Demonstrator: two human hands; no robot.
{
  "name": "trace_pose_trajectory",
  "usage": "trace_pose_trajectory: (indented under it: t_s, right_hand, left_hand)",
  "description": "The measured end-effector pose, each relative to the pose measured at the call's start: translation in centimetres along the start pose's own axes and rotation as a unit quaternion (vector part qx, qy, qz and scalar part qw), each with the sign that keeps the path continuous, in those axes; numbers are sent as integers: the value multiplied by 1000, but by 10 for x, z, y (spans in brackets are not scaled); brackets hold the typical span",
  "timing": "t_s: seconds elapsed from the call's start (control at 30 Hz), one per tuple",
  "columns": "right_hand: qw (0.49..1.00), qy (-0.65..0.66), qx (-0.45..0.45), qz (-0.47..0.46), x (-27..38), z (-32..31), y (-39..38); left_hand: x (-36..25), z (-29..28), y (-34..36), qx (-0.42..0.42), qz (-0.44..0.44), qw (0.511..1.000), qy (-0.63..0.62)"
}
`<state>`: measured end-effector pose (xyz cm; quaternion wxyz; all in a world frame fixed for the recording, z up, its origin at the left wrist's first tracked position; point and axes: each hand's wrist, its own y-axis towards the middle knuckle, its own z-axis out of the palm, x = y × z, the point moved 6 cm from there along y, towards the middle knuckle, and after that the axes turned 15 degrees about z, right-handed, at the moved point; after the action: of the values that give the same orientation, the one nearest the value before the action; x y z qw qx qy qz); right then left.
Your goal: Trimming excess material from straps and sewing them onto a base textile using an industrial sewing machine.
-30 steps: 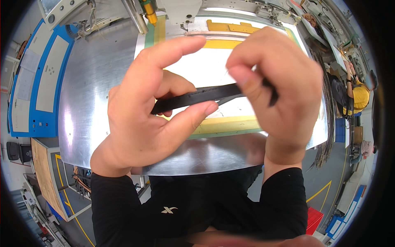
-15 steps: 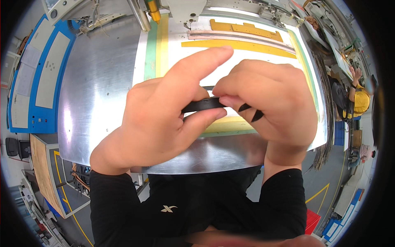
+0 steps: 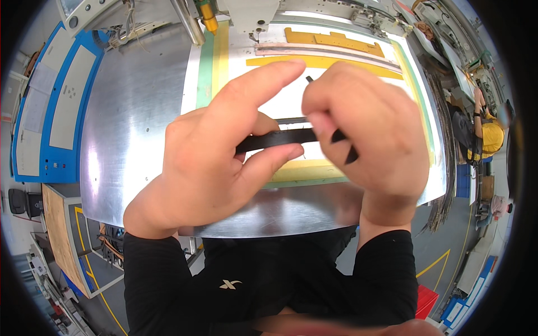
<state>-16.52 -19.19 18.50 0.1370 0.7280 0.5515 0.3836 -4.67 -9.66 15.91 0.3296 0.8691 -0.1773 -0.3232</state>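
Observation:
A black strap is stretched level between my hands above the work surface, with a second dark run just behind it. My left hand pinches the strap between thumb and curled fingers, its index finger stretched out past it. On the right, my right hand is closed at the strap's other end, its fingers partly blurred. From its palm stick out two black pointed tips of a small dark tool. A short dark end also shows above its knuckles; the rest is hidden by the fingers.
Yellow template strips lie on a white board edged with green and yellow tape. Machine parts with a brass-coloured cylinder overhang the far side. A metal table lies left, a blue cabinet beyond. Another person works far right.
My right hand has shifted slightly up and turned, baring more of the strap between the hands. My left hand has moved a little to the left, still gripping the strap.

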Motion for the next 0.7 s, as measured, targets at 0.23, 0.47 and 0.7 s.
trace_pose_trajectory:
  t_s: [0.23,0.47,0.7]
  right_hand:
    - [993,-98,11,67,-14,-28,6]
    - [992,93,17,79,-4,-14,5]
    - [993,65,61,78,-24,-38,5]
  left_hand:
    - [-2,-3,3,-8,25,999,33]
    - [2,-3,-2,-12,-25,1000,-2]
    - [8,-9,-2,-52,-84,993,-61]
